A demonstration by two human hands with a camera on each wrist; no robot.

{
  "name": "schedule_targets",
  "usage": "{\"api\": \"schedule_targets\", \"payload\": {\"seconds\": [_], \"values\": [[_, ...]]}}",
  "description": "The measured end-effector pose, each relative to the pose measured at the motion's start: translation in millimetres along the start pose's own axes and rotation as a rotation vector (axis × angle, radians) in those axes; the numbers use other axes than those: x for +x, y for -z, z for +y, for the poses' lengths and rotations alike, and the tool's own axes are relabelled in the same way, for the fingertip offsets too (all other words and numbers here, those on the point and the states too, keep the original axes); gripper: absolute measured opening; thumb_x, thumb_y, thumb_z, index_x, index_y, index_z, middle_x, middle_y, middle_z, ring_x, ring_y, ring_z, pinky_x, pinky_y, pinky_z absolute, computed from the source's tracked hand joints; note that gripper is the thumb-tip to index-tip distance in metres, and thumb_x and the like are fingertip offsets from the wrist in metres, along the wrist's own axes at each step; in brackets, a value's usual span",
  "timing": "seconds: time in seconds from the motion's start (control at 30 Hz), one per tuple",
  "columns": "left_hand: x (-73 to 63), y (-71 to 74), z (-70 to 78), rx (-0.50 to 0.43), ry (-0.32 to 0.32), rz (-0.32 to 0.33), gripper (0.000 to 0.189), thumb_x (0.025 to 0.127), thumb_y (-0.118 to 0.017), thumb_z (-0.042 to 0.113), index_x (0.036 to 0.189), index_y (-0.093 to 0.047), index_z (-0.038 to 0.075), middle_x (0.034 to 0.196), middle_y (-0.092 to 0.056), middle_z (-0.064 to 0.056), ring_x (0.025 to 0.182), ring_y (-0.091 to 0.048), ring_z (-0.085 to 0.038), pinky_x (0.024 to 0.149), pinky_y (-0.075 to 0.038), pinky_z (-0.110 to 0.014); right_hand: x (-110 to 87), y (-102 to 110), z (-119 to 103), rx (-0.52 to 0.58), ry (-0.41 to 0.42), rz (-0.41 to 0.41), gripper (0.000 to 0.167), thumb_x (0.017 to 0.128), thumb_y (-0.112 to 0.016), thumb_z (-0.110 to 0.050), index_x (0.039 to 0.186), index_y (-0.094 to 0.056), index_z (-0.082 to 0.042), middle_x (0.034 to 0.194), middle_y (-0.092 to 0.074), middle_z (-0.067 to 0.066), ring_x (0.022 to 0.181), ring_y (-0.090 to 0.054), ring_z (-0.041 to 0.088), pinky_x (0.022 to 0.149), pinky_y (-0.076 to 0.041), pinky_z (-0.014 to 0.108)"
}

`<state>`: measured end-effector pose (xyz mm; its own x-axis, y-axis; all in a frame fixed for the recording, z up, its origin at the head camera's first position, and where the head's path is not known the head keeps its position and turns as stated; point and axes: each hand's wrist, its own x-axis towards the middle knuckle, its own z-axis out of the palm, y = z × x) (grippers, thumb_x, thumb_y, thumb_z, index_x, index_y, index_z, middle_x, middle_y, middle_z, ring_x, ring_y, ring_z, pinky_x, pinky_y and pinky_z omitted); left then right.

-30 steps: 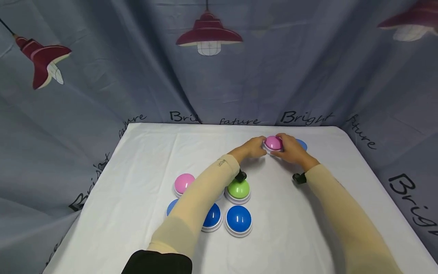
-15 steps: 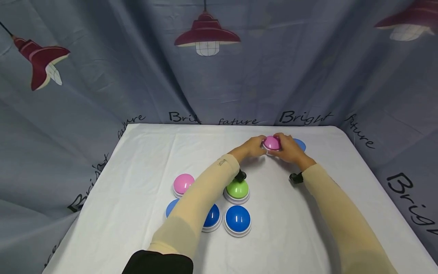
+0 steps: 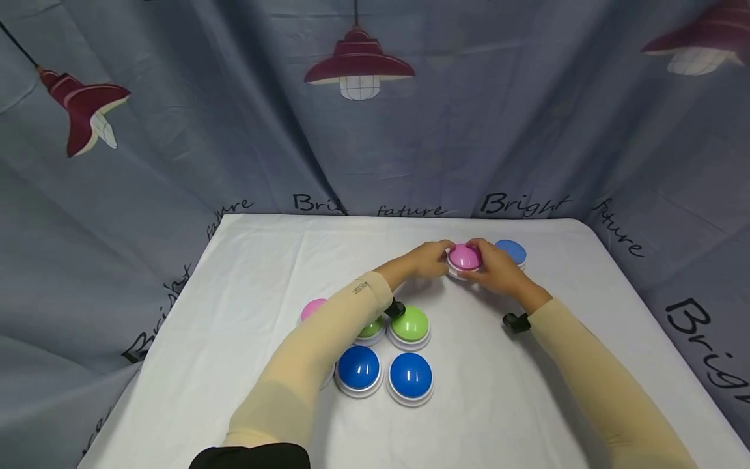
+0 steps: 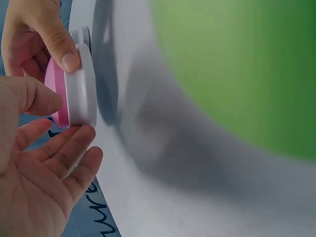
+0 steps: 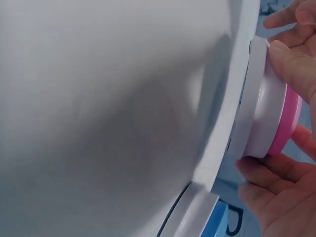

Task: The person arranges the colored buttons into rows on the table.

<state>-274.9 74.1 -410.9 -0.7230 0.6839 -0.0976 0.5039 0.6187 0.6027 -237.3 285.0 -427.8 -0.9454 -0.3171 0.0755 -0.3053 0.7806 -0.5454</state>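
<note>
A push button with a pink dome and white base [image 3: 465, 256] is held between both hands near the table's far edge. My left hand [image 3: 430, 259] grips its left side; in the left wrist view the thumb lies by the pink dome and the fingers [image 4: 74, 143] lie against the white base. From the right, my right hand [image 3: 498, 268] grips it, its thumb [image 5: 291, 66] on the base. In the right wrist view the base's underside appears raised off the cloth, tilted. A light blue button [image 3: 512, 252] stands just right of my right hand.
Nearer on the white tablecloth [image 3: 498, 404] stand two dark blue buttons [image 3: 411, 375], two green ones [image 3: 409, 324] and a pink one [image 3: 313, 307]. My left sleeve [image 3: 316, 345] covers part of this group. A grey curtain [image 3: 445, 130] hangs behind the table.
Both hands and the pink button have come slightly nearer, uncovering more of the light blue button. The left forearm has shifted left, showing more of the green and dark blue buttons beneath it.
</note>
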Motion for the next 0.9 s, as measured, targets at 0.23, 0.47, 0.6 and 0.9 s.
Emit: {"api": "schedule_targets", "payload": {"seconds": [0.23,0.47,0.6,0.9], "values": [[-20.0,0.7,-3.4,0.003,-0.058,-0.052,0.056,0.095,-0.059,0.011,0.147,-0.041,0.007,0.122,-0.062,-0.011,0.111,-0.057,-0.018,0.095,-0.045,-0.024,-17.4,-6,-13,0.037,-0.008,-0.036,0.081,0.082,-0.082,-0.036,0.140,-0.041,0.002,0.135,-0.051,0.021,0.125,-0.050,0.037,0.103,-0.043,0.053],[-43.5,0.2,-3.9,-0.010,-0.104,-0.099,0.055,0.096,-0.058,0.011,0.148,-0.041,0.008,0.127,-0.061,-0.011,0.117,-0.056,-0.021,0.097,-0.046,-0.026,-36.8,-12,-25,0.046,0.029,-0.026,0.079,0.079,-0.084,-0.035,0.138,-0.043,-0.001,0.133,-0.053,0.018,0.124,-0.051,0.034,0.103,-0.045,0.051],[-55.3,-0.5,-4.6,-0.012,-0.120,-0.139,0.056,0.096,-0.058,0.009,0.149,-0.040,0.012,0.129,-0.060,-0.009,0.119,-0.056,-0.018,0.099,-0.046,-0.028,-50.0,-16,-28,0.039,0.062,-0.019,0.081,0.078,-0.084,-0.040,0.138,-0.044,-0.002,0.132,-0.054,0.016,0.123,-0.052,0.032,0.102,-0.045,0.050],[-80.1,-2.0,6.2,0.010,-0.196,-0.156,0.056,0.096,-0.057,0.007,0.149,-0.040,0.010,0.134,-0.059,-0.008,0.124,-0.053,-0.016,0.102,-0.045,-0.027,-74.6,-16,-38,0.059,0.100,-0.001,0.079,0.078,-0.084,-0.039,0.136,-0.046,-0.004,0.131,-0.056,0.014,0.119,-0.056,0.031,0.098,-0.048,0.049]]}}
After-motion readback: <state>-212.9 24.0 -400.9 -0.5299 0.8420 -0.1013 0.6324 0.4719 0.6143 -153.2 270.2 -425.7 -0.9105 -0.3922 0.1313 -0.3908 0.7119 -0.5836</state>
